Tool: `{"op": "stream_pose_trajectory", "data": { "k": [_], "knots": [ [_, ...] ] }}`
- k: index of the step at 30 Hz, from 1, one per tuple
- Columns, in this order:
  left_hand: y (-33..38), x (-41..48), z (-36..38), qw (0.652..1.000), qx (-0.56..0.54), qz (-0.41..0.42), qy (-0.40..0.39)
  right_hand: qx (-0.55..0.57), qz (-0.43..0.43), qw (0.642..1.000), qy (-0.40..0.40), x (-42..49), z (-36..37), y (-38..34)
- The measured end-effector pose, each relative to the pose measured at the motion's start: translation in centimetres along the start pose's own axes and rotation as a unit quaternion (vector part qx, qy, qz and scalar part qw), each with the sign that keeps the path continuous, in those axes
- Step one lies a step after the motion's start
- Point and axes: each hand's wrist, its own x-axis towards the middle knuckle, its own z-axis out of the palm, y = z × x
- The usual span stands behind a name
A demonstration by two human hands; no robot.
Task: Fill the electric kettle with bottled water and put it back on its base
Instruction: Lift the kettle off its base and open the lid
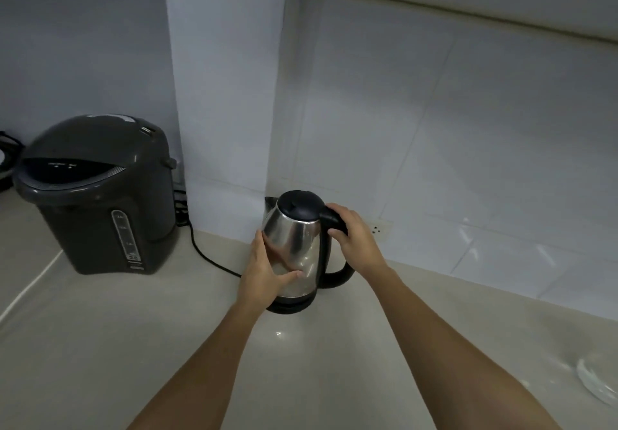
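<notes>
A steel electric kettle (299, 245) with a black lid and black handle stands on its black base (290, 306) on the beige counter, near the wall corner. Its lid is closed and its spout points left toward the back. My right hand (354, 232) is wrapped around the top of the handle. My left hand (266, 269) lies flat against the kettle's steel side, fingers spread, thumb across the front. No water bottle is in view.
A dark grey hot-water dispenser (97, 195) stands at the left. A black cord (207, 252) runs from behind it to the kettle base. A white cable (30, 289) crosses the counter's left. A wall socket (379, 228) sits behind the kettle. Clear glassware (598, 383) lies at the right edge.
</notes>
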Motion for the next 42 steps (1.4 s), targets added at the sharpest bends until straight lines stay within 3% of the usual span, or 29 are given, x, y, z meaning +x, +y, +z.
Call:
{"op": "stream_pose_trajectory", "data": {
  "k": [9,16,27,42],
  "knots": [
    [4.9,-1.9,1.8,0.999,-0.02,0.043,-0.022,0.052,0.009,0.998,0.031,-3.4,-6.7,1.1],
    [9.8,-6.8,9.2,0.994,0.003,0.038,-0.102,0.048,0.039,0.998,0.024,-10.0,-14.1,5.2],
    [13.3,-14.8,20.6,0.987,-0.042,0.039,-0.152,0.038,0.082,0.996,0.012,-19.1,-22.7,13.2],
    [15.4,-17.4,25.0,0.992,-0.086,-0.004,-0.088,0.083,0.097,0.991,-0.029,-21.7,-23.8,17.3]
  ]
}}
